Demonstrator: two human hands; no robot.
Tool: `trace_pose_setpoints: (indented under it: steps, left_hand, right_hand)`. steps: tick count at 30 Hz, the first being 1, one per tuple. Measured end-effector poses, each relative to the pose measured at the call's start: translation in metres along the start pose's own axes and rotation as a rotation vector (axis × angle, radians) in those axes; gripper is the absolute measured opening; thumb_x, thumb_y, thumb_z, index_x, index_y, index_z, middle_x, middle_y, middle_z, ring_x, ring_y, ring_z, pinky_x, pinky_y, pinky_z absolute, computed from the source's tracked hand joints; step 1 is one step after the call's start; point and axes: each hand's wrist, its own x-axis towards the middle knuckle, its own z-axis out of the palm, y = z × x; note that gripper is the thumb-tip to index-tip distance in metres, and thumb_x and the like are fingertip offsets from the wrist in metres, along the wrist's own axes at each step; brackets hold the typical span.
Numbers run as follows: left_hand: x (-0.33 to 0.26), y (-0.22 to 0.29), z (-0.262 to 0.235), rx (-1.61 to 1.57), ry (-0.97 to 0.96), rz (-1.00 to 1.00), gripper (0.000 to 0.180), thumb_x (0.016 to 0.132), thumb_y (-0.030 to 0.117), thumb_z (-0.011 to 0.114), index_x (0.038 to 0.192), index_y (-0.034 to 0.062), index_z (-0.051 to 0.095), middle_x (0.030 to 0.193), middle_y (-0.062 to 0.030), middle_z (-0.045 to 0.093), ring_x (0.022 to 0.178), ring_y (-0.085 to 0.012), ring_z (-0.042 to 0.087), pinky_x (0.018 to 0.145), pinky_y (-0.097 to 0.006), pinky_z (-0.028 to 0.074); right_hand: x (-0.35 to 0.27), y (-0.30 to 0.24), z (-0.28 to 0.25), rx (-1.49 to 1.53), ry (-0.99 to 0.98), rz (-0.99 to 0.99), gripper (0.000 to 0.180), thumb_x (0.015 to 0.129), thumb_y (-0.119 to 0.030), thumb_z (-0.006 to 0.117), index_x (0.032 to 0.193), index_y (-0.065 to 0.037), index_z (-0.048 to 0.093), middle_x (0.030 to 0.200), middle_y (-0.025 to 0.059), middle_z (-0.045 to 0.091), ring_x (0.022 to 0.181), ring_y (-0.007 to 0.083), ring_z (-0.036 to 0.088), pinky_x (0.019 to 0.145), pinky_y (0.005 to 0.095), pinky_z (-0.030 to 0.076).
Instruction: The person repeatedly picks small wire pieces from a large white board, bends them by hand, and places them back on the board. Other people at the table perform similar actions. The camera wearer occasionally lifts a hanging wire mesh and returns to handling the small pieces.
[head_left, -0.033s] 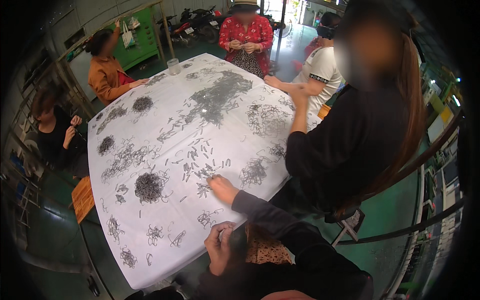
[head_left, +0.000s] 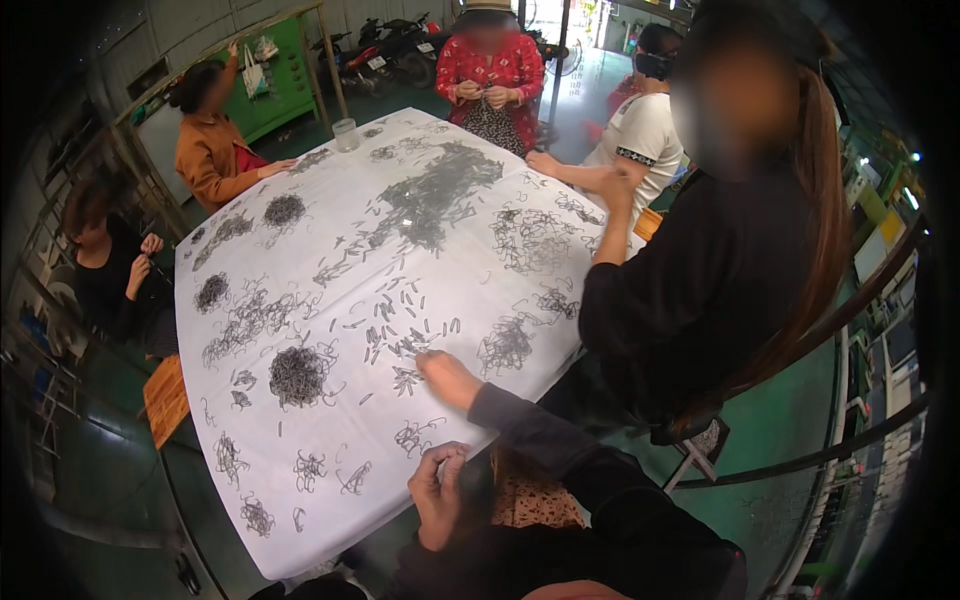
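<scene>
A white-covered table (head_left: 330, 440) carries many small dark pieces. My right hand (head_left: 450, 380) reaches over it, fingers drawn together and fingertips down at the near side of a scatter of short, straight dark strips (head_left: 385, 330); whether a strip is between them is hidden. My left hand (head_left: 437, 492) is held just off the table's near edge, thumb pressed against the curled fingers; what they hold, if anything, is too small to make out. Beyond it lies a small group of thin, bent dark pieces (head_left: 412, 437). A dense round heap of dark pieces (head_left: 299, 376) sits left of my right hand.
A large pile of strips (head_left: 435, 195) covers the far middle, near a clear cup (head_left: 345, 135). Close on my right, a person in black (head_left: 690, 270) leans in at the table. Other people stand or sit around it. A wooden stool (head_left: 165, 400) is at the left.
The forearm of the person in black at my right has shifted slightly to the right, away from the table's middle. My own hands look the same.
</scene>
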Motion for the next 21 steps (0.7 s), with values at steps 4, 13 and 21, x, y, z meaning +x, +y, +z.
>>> trace_pose_setpoints:
  steps: [4,13,21]
  left_hand:
    - [0.01,0.001,0.0,0.034,0.031,0.018,0.008,0.091,0.004,0.06,0.094,-0.0032,0.06,0.092,-0.0102,0.068,0.084,-0.0137,0.06,0.079,-0.028,0.048]
    - [0.022,-0.001,0.002,0.274,-0.077,0.19,0.01,0.09,0.006,0.059,0.096,-0.0013,0.062,0.09,-0.0132,0.067,0.083,-0.0223,0.065,0.076,-0.03,0.049]
    - [0.024,0.011,0.005,0.258,-0.048,0.139,0.01,0.091,0.009,0.063,0.095,0.0,0.063,0.09,-0.0083,0.068,0.083,-0.015,0.066,0.075,-0.026,0.05]
  right_hand:
    - [-0.038,-0.032,-0.062,0.739,-0.007,0.248,0.009,0.085,0.0,0.059,0.093,0.001,0.062,0.086,0.0077,0.066,0.082,0.0171,0.067,0.069,0.0273,0.052]
    - [-0.114,-0.091,-0.133,0.788,0.196,0.153,0.012,0.084,0.002,0.064,0.096,0.002,0.068,0.087,0.0046,0.069,0.078,0.0083,0.064,0.072,0.0218,0.051]
    - [-0.116,-0.094,-0.123,0.857,0.275,0.324,0.013,0.08,0.008,0.067,0.093,0.005,0.067,0.085,0.0062,0.068,0.073,0.0095,0.064,0.066,0.0203,0.051]
